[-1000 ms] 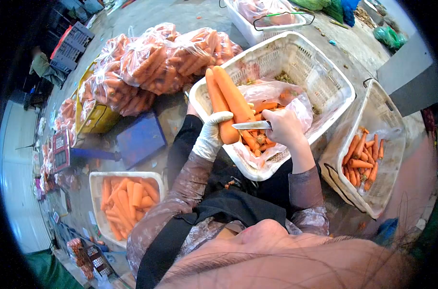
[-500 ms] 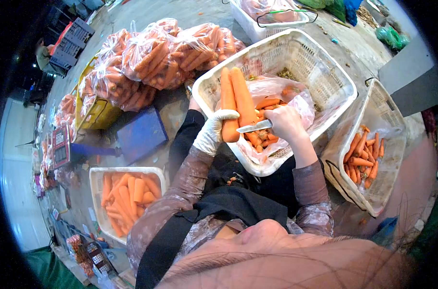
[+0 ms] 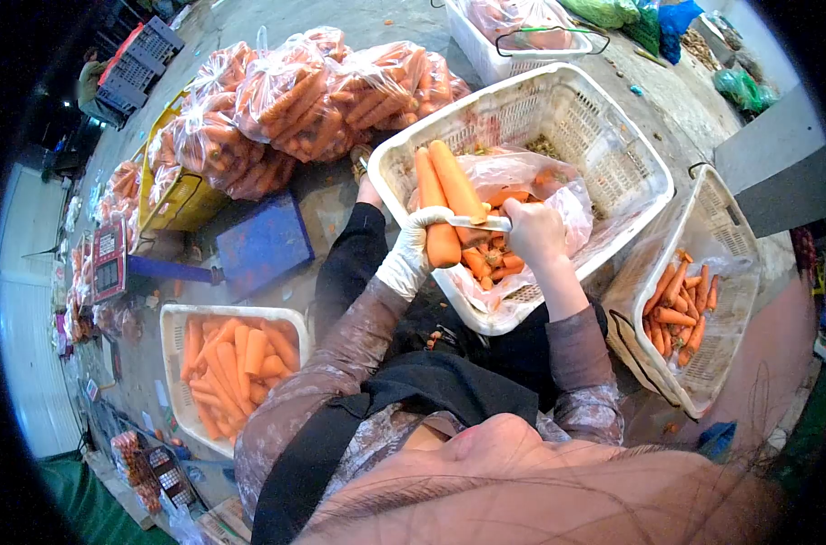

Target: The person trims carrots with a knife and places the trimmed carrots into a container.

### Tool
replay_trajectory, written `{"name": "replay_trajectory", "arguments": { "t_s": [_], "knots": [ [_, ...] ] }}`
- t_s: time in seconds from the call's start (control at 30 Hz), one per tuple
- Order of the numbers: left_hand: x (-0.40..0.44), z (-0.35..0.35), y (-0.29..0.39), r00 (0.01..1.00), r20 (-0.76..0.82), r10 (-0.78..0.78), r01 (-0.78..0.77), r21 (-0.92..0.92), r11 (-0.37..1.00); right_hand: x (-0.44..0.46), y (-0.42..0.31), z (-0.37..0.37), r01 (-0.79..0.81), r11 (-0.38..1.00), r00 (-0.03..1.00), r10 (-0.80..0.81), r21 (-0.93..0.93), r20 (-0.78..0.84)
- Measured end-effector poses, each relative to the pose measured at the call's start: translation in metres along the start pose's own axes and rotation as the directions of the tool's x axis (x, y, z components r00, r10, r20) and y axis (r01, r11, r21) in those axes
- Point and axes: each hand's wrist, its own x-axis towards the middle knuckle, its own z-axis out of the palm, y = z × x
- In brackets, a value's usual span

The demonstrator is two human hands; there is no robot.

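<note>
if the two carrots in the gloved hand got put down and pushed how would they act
The two carrots are probably stiff, since they jut straight out of the left hand without sagging. Being long and rounded, they would likely roll if pushed sideways. Their smooth-looking skins may slide a little too.

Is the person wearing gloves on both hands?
No, the left hand wears a white glove, but the right hand, which holds the knife, is bare.

Silvery-bladed knife (image 3: 483, 222) with its handle hidden inside the bare right hand (image 3: 534, 231), white rectangular plastic crate (image 3: 513, 68) cut off by the top edge, red scale display (image 3: 109, 260) too small to read
</note>
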Motion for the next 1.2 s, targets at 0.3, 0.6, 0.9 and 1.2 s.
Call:
{"name": "replay_trajectory", "arguments": {
  "t_s": [0.3, 0.6, 0.9, 1.2],
  "knots": [
    [-0.003, 0.014, -0.017, 0.993, 0.083, 0.082, -0.065, -0.184, 0.981, 0.003, 0.022, -0.004, -0.374, 0.391, 0.894, 0.393, 0.841, 0.215],
    [-0.002, 0.008, -0.019, 0.910, 0.025, 0.414, -0.397, 0.339, 0.853, 0.003, -0.009, -0.014, -0.385, 0.122, 0.923, 0.067, 0.915, 0.379],
    [-0.001, 0.004, -0.003, 0.899, 0.380, 0.218, -0.195, -0.098, 0.976, 0.001, 0.010, -0.017, -0.231, -0.097, 0.923, 0.294, 0.968, 0.249],
    [-0.003, 0.002, -0.006, 0.854, 0.418, 0.310, -0.518, 0.628, 0.580, -0.010, 0.049, -0.029, -0.244, 0.548, 0.891, 0.452, 0.800, -0.038]
  ]
}}
